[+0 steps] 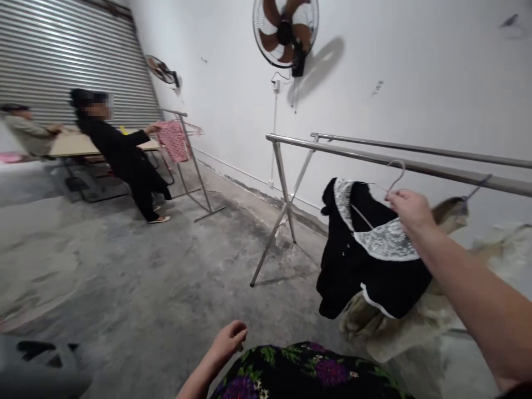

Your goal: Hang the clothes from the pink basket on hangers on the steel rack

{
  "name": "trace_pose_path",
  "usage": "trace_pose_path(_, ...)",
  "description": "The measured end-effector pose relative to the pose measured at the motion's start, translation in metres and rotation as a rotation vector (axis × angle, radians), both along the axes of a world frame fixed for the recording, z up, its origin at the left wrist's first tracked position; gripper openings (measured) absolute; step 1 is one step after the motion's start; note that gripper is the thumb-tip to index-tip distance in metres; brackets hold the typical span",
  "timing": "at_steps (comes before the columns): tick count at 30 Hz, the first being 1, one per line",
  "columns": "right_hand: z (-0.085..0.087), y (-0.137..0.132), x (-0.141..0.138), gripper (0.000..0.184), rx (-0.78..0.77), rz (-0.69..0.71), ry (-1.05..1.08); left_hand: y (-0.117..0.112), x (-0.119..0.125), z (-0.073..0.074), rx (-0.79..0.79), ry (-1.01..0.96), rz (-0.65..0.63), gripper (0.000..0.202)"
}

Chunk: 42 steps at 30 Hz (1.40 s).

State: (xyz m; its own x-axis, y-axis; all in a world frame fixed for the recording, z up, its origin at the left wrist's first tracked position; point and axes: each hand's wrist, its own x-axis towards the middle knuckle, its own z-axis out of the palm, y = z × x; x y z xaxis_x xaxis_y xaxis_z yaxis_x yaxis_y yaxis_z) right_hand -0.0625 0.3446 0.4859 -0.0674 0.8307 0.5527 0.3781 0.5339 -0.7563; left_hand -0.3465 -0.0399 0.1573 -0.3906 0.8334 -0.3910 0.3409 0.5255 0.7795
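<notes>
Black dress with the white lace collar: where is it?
Head view, right of centre: the black dress hangs on a wire hanger in the right hand, below the steel rail.

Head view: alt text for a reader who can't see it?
The right hand holds a hanger carrying a black garment with a white lace collar at a metal rail. The curled left hand is near floral fabric; a distant person handles a pink garment.

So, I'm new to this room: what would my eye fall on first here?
The black garment with a white lace collar, right of centre, on a wire hanger that the right hand grips at the steel rail. A wall fan is mounted high at top centre. At far left another person in black handles a pink garment.
</notes>
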Motion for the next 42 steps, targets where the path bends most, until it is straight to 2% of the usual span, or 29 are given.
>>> trace_pose_path(3,-0.03,-0.043,0.012,0.02,-0.087,0.107,0.073,0.016,-0.006,0.024,0.135,0.012,0.102,0.042)
trace_pose_path(7,-0.068,-0.088,0.03,0.025,-0.229,0.255,0.223,0.053,0.001,0.076,0.415,0.231,0.211,0.06)
trace_pose_path(10,-0.089,-0.115,0.035,0.027,-0.269,0.322,0.172,0.086,0.029,0.117,0.598,0.405,0.168,0.068)
trace_pose_path(13,-0.105,-0.14,0.034,0.03,-0.246,0.357,0.06,0.116,0.07,0.143,0.76,0.529,0.15,0.071)
trace_pose_path(15,-0.114,-0.157,0.032,0.031,-0.246,0.373,-0.004,0.133,0.093,0.147,0.811,0.582,0.175,0.076)
trace_pose_path(18,-0.123,-0.178,0.03,0.031,-0.242,0.408,-0.1,0.15,0.11,0.138,0.789,0.628,0.267,0.074)
trace_pose_path(22,-0.135,-0.19,0.032,0.034,-0.208,0.435,-0.233,0.156,0.104,0.12,0.684,0.593,0.348,0.053)
trace_pose_path(25,-0.145,-0.187,0.038,0.036,-0.177,0.451,-0.352,0.15,0.094,0.117,0.565,0.535,0.337,0.041)
trace_pose_path(28,-0.157,-0.179,0.049,0.036,-0.152,0.485,-0.391,0.141,0.085,0.124,0.498,0.543,0.294,0.03)
trace_pose_path(32,-0.169,-0.173,0.068,0.034,-0.126,0.479,-0.368,0.128,0.074,0.144,0.457,0.601,0.139,0.023)
trace_pose_path(37,-0.167,-0.178,0.088,0.032,-0.159,0.521,-0.394,0.125,0.066,0.168,0.277,0.794,-0.094,0.034)
trace_pose_path(42,-0.165,-0.187,0.108,0.031,-0.169,0.373,-0.244,0.129,0.062,0.175,0.232,0.767,-0.192,0.033)
